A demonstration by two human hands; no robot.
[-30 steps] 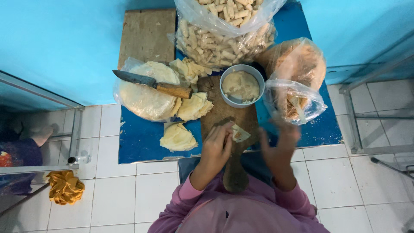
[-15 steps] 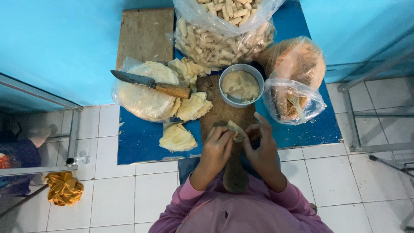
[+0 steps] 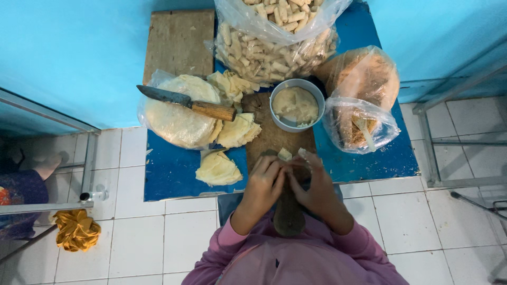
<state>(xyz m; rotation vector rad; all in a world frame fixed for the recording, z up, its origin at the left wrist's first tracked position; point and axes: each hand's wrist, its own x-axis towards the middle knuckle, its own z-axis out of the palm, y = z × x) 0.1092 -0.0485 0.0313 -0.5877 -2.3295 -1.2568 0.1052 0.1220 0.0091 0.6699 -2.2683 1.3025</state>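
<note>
Together, my left hand (image 3: 265, 179) and right hand (image 3: 311, 182) pinch what looks like a wrapper piece (image 3: 285, 154) above the wooden board (image 3: 269, 138).

I see a worn, matt wooden board (image 3: 274, 138) under a smooth metal bowl (image 3: 297, 105). The knife (image 3: 186, 103) has a dull metal blade and rough wooden handle. Glossy clear plastic bags (image 3: 360, 124) crinkle on the matt blue mat (image 3: 171, 171).

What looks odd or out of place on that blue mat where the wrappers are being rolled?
One thing stands out: the knife lies on top of the bagged stack of round wrappers, blade pointing left past its edge, rather than on the wooden board. Loose cut wrapper pieces are scattered beside it. Both hands fold a small piece together.
</note>
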